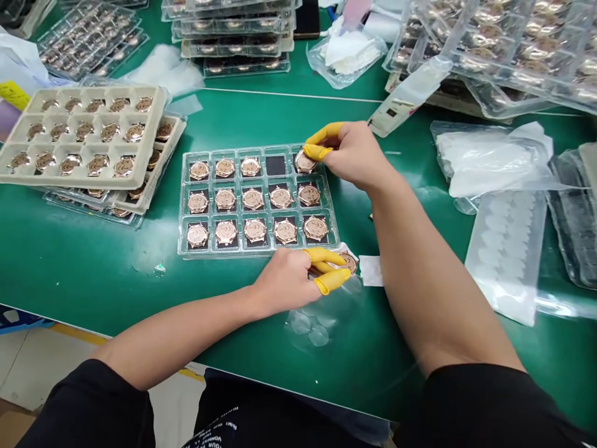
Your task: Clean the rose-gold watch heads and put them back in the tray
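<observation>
A clear plastic tray (259, 252) lies on the green table, its compartments holding rose-gold watch cases, backs up, on dark pads. One back-row compartment (275, 165) shows only its dark pad. My right hand (347, 152), with yellow finger cots, pinches a watch case (305, 161) at the tray's back right compartment. Just in front of the tray's near right corner, my left hand (303, 280), also in yellow finger cots, is closed on another watch case (349, 264). That case is partly hidden by the fingers and rests by a small white paper (371, 270).
Cream trays of watch cases (84, 134) are stacked at left. More trays stand at the back (233, 28) and back right (508, 56). Round clear films (310, 328) lie near me. At right are a white plastic bag (494, 155) and a sheet of round stickers (506, 249).
</observation>
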Available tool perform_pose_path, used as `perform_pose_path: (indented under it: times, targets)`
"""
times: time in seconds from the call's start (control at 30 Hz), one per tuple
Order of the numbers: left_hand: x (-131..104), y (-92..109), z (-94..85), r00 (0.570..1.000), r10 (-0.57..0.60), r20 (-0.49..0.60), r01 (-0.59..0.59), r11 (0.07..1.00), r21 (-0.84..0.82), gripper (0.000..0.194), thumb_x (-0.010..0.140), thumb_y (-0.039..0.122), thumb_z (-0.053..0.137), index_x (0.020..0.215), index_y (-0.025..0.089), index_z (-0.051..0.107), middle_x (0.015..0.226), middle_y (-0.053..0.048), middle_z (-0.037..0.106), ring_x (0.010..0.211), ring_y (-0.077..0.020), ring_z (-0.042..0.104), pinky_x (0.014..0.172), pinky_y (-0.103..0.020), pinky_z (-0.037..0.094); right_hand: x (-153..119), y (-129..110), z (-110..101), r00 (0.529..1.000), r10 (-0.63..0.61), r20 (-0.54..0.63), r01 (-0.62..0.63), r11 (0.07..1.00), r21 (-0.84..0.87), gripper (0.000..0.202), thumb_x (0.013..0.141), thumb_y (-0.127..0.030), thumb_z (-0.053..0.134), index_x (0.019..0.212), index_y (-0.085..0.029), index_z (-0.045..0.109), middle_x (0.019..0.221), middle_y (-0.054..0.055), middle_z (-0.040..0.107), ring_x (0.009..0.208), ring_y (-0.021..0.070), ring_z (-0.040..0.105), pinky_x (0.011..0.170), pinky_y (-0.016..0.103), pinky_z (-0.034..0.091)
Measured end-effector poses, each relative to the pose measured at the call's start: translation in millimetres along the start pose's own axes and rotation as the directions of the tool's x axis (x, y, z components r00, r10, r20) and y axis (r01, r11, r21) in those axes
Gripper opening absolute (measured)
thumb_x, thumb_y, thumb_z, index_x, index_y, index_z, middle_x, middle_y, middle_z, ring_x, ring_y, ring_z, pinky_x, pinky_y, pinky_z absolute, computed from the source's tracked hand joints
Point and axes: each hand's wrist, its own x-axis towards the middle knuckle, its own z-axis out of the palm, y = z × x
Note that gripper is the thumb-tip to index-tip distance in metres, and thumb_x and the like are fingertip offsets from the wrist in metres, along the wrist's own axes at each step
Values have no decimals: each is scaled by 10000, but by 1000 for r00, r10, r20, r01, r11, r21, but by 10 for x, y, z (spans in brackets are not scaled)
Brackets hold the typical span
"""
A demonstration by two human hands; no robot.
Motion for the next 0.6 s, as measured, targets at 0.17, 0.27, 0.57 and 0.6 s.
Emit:
perform_pose_path:
  times: [0.17,0.27,0.57,0.6]
  targets:
    - [7,-7,-2,999,45,16,-46,997,56,208,914,239,674,1071,201,805,931,-22,844,720,-132,769,770,-268,657,-2,55,-32,993,-116,1,112,962,-250,166,812,-309,756,934,-199,779,867,77,731,843,240,640,813,430,533]
    - [-3,-6,2,996,85,-8,-84,996,35,170,914,253,694,1025,193,809,873,-21,839,687,-130,761,710,-253,653,31,43,-75,994,-99,38,105,964,-245,215,841,-350,770,1005,-210,776,970,96,706,905,259,630,856,452,528]
    - [-58,-7,27,830,505,-235,-515,857,23,150,910,306,742,815,190,754,696,-10,799,541,-114,723,540,-198,604,-607,-538,-532,970,-165,-176,102,942,-319,235,927,-392,736,983,-169,785,983,71,665,787,142,535,787,349,431]
    - [-62,-17,29,805,550,-223,-563,827,6,132,903,294,741,816,195,748,684,-5,794,532,-114,721,534,-196,600,-816,-557,-602,974,-156,-164,103,952,-290,235,927,-412,731,906,-182,771,888,56,658,733,135,511,719,337,408]
